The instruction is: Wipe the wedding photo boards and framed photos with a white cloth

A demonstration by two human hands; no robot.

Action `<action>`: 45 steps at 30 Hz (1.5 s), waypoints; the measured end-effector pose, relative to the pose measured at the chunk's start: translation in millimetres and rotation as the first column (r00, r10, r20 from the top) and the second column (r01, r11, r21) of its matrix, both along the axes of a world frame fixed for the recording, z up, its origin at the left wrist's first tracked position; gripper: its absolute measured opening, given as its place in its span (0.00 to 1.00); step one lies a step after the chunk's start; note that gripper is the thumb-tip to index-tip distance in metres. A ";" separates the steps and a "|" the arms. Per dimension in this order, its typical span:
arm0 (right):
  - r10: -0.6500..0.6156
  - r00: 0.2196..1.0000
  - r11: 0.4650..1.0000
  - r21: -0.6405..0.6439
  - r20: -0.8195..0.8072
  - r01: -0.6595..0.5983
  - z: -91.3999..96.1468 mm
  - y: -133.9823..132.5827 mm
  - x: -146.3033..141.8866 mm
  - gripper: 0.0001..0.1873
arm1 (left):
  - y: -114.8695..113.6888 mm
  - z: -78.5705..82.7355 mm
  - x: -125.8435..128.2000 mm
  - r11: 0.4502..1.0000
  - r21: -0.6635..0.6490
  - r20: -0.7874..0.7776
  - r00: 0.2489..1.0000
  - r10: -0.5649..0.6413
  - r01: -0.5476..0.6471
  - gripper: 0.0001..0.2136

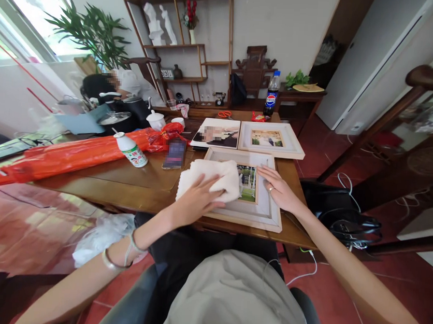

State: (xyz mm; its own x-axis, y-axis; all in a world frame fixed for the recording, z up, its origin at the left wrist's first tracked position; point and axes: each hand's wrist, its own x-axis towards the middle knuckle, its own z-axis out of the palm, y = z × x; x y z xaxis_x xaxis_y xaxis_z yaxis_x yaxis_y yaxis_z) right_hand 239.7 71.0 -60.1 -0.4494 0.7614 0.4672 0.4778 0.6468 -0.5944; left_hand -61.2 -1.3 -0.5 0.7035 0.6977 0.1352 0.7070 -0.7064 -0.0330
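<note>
A light wooden picture frame (275, 218) with a wide pale mat lies at the table's front edge. The outdoor photo (250, 183) inside it is partly hidden. Over its left side, my left hand (194, 199) holds a folded white cloth (225, 174), fingers spread across the top. My right hand (278, 188) rests on the frame's right side, fingers stretched out and holding nothing. Just behind lie a second framed photo (270, 138) on the right and a photo panel (218, 133) on the left.
On the wooden table (157, 188) are a phone (174, 154), a white bottle (130, 150), a long red-wrapped bundle (75, 154), orange-handled scissors (225, 114) and a cola bottle (272, 95). Another person (100, 86) is at the far left. A black bag (344, 217) stands right of the table.
</note>
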 end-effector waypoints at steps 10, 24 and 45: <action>0.005 1.000 1.000 0.007 0.007 -0.005 1.3 -0.3 -0.4 0.24 | 99.2 -1.3 0.6 0.986 0.108 0.126 0.986 0.110 -0.124 0.18; -0.074 0.981 0.995 -0.078 -0.178 0.060 8.2 0.5 -3.8 0.20 | -55.9 18.2 52.2 0.957 -0.047 0.009 0.958 -0.285 0.285 0.16; -0.123 0.991 0.992 -0.041 -0.056 0.121 5.3 0.0 -1.6 0.23 | 108.1 14.3 90.4 0.984 0.036 0.043 0.984 -0.175 0.174 0.21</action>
State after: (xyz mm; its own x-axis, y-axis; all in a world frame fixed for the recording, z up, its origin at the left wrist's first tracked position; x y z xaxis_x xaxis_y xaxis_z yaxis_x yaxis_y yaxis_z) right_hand 238.2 71.0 -54.8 -0.3245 0.8266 0.4599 0.5157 0.5622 -0.6465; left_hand 29.2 106.8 13.8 0.8067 0.5596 0.1901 0.5742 -0.8182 -0.0280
